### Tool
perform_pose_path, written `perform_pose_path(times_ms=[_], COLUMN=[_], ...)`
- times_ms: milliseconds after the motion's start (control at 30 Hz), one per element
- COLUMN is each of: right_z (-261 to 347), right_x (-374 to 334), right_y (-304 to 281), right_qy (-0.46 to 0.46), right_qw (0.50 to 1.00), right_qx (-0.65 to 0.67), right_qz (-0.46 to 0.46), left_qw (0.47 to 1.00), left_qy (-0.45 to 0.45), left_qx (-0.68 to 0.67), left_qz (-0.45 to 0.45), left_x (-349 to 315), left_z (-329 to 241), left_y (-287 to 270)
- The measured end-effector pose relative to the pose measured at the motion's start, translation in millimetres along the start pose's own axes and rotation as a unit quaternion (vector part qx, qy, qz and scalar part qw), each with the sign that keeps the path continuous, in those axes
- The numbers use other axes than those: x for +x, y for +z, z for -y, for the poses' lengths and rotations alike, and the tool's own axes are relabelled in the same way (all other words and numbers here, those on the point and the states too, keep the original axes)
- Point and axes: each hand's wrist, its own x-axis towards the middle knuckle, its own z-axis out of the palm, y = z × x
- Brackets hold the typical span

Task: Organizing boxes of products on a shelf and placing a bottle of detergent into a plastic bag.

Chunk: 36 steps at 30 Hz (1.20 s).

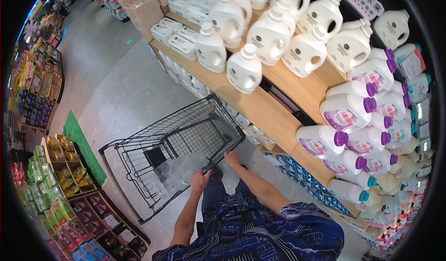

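Note:
A black wire shopping cart [160, 142] stands in front of me, turned at an angle across the aisle. On its near rim, my left hand [200, 181] is closed, right beside a crumpled clear plastic bag [186, 168] that lies at that side of the basket. Farther right along the same rim, my right hand [231, 159] is also closed on the cart, its fingertips partly hidden. Whether the left fingers pinch any of the bag too, I cannot tell.
To the right, a wooden display shelf [274, 117] bears white detergent jugs [244, 69] and purple-capped bottles [320, 141], close to the cart's corner. Snack racks [69, 163] line the left side, by a green floor mat [83, 147]. Grey tiled floor [111, 82] stretches ahead.

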Motion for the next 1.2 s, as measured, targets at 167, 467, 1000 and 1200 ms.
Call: perform_pose_path(times_ms=[167,467,1000,1200], right_z=[-28.5,-80.9,-145.7,-177.8], right_x=[-42.8,-92.9,-148.4,-168.4], right_y=[-36.5,-73.7,-91.8,-89.0], right_qy=[0.096,0.112,0.044,0.051], right_qw=[0.991,0.986,0.997,0.998], right_qx=[0.092,0.117,0.032,0.012], right_qz=[0.032,0.036,0.051,0.047], left_qw=[0.999,0.999,0.999,1.0], left_qy=[-0.01,-0.024,-0.047,-0.026], left_qx=[0.016,0.025,-0.016,-0.013], left_qz=[0.027,0.02,0.016,0.008], left_x=[-39.1,-96.5,-175.2,-204.0], left_z=[-38.5,-84.1,-113.1,-121.4], left_y=[26.1,76.7,132.5,139.5])
